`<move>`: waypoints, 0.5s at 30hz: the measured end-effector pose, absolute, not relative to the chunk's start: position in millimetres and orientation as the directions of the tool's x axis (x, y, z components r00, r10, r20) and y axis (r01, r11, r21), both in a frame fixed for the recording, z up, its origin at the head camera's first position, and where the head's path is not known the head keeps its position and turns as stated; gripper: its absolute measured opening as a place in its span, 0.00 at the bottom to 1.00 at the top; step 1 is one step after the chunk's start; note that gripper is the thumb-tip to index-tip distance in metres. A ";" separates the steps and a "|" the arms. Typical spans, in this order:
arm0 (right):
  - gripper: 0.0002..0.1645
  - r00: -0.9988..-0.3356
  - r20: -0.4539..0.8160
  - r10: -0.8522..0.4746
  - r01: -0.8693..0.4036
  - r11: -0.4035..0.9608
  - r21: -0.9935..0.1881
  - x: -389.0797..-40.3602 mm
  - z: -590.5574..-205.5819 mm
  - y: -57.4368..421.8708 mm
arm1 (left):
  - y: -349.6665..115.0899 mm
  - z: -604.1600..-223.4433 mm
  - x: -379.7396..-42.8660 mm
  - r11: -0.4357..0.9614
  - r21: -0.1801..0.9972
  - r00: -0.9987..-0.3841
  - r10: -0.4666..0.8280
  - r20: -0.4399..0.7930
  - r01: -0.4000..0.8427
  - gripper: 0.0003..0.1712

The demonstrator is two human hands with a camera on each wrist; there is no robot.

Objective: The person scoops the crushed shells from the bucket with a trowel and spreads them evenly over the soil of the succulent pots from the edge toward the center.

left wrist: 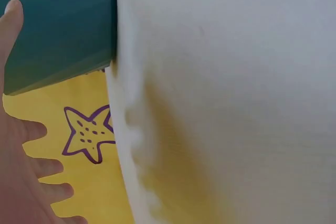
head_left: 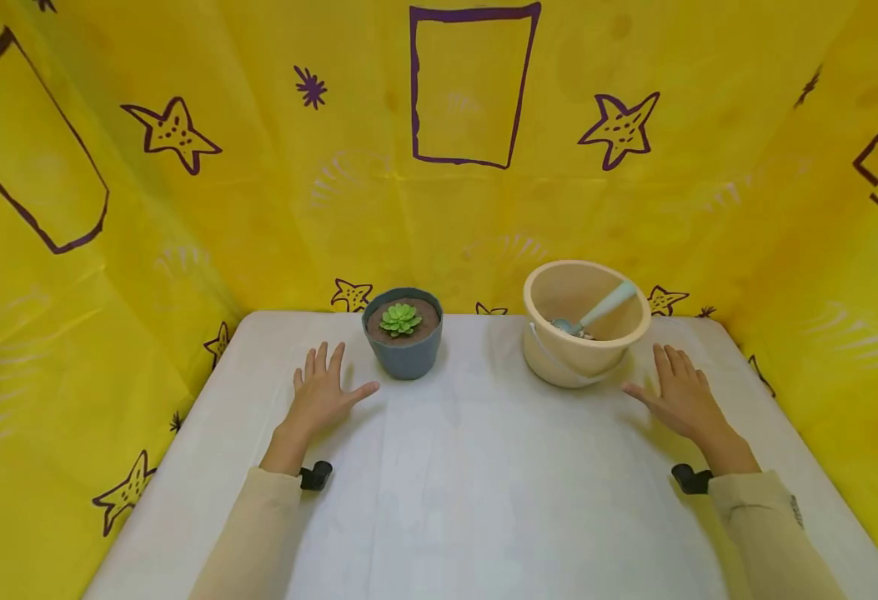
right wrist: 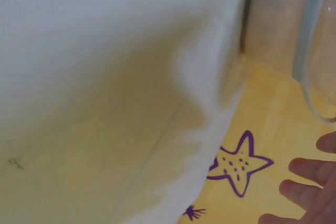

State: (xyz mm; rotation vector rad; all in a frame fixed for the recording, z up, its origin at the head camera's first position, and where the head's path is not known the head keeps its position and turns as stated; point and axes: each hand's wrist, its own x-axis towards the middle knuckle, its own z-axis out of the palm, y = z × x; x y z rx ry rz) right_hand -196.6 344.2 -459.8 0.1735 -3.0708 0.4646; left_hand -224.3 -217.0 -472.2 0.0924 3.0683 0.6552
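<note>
Hovering empty, my left hand (head_left: 324,390) has the pot (head_left: 408,360) just beyond its thumb, and my right hand (head_left: 679,398) the bucket (head_left: 584,358) beyond its own. Fingers on both spread fairly straight, thumbs pointing inward. Only the head view shows the plant (head_left: 401,319) in the pot and the scoop (head_left: 608,305) inside the bucket.

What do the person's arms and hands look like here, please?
The left hand and right hand are bare, without gloves or visible rings. Pale beige fabric sleeves end near the wrists; a small dark marking shows on the right one. A small black angular device sits at each wrist.
</note>
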 end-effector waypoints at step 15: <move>0.58 -0.984 0.078 -0.163 -0.180 0.915 -0.360 -200.1 -435.5 347.7 | -221.1 -452.4 -233.1 0.866 0.483 -0.992 0.118 0.045 0.125 0.63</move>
